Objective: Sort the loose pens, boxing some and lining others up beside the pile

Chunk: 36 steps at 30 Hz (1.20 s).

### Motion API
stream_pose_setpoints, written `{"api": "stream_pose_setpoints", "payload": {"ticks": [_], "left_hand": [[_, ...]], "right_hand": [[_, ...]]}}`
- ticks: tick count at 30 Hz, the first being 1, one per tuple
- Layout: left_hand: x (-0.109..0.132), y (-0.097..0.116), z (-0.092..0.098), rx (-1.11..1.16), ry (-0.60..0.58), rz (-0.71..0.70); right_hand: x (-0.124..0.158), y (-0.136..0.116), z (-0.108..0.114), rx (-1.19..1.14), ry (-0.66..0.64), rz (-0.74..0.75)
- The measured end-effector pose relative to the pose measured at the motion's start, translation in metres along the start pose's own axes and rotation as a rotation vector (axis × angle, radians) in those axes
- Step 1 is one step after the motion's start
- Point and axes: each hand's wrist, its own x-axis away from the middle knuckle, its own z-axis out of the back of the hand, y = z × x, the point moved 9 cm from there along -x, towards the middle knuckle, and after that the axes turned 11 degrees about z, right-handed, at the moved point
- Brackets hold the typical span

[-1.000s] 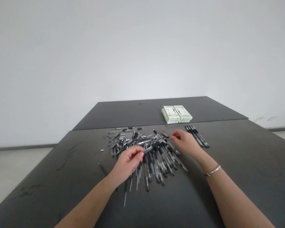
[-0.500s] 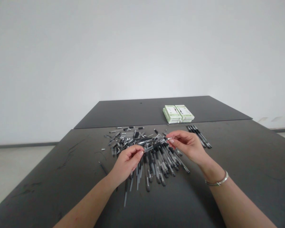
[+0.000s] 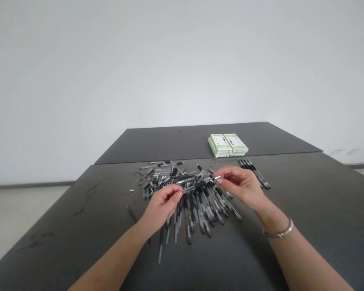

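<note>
Left hand [image 3: 162, 208] and right hand [image 3: 239, 186] are both pinched onto one clear pen [image 3: 200, 184], one at each end, just above a messy heap of pens [image 3: 197, 214] by the far edge of the dark table [image 3: 291, 202].

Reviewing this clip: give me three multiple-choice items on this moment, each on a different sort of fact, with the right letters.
1. Which wrist wears the silver bangle?
A) left B) right C) neither

2. How many pale green boxes sit on the far table panel?
A) one B) two C) five

3. How are the left hand and right hand placed?
A) flat on the boxes
B) under the table
C) raised over the pen pile, pinching pen parts

Answers:
1. B, the bangle circles the wrist of the right arm.
2. B, two boxes lie side by side.
3. C, both hands are lifted above the pile with pen parts between their fingertips.
</note>
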Motion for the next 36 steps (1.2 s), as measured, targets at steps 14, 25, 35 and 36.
{"api": "stream_pose_setpoints", "payload": {"ticks": [14, 25, 35, 36], "left_hand": [[0.0, 0.0, 0.001, -0.03, 0.001, 0.003], [0.004, 0.01, -0.002, -0.14, 0.037, -0.024], [0.008, 0.017, 0.002, -0.249, 0.102, -0.11], [0.009, 0.018, 0.002, -0.255, 0.109, -0.115]], "right_hand": [[0.0, -0.002, -0.004, 0.102, -0.08, 0.033], [0.003, 0.004, -0.013, 0.225, -0.165, 0.046], [0.004, 0.009, -0.012, 0.277, -0.165, 0.034], [0.004, 0.009, -0.012, 0.284, -0.171, 0.037]]}}
